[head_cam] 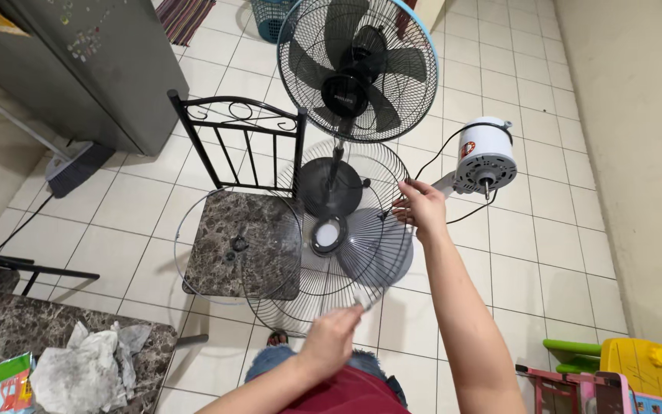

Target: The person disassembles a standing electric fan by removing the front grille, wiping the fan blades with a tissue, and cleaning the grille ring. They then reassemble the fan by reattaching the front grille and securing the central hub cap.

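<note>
Head view, looking down: a detached wire fan guard point(323, 238) is held upright between the two hands above the tiled floor point(530, 253). The right hand point(421, 207) is closed on the guard's outer rim at its upper right edge, fingers wrapped over the wires. The left hand point(332, 339) is closed at the guard's lower rim, pinching a small pale object against the wires; what that object is cannot be told. Behind the guard, and seen through it, a second standing fan point(358, 69) with a blue-rimmed cage and dark blades is planted on its round dark base point(331, 188). Just to the right of the right hand, a bare white fan motor point(486, 157) with its shaft exposed and a black cable trailing is seen, close to the hand but apart from it. A black metal chair point(243, 230) with a marbled seat stands to the left, with the guard's left edge overlapping the seat; a small dark knob point(239, 245) lies on that seat. The step in hand is judged to be the handling or cleaning of the removed guard. For the next move, a steady grip by the right hand is called for while the rim is worked round by the left
</note>
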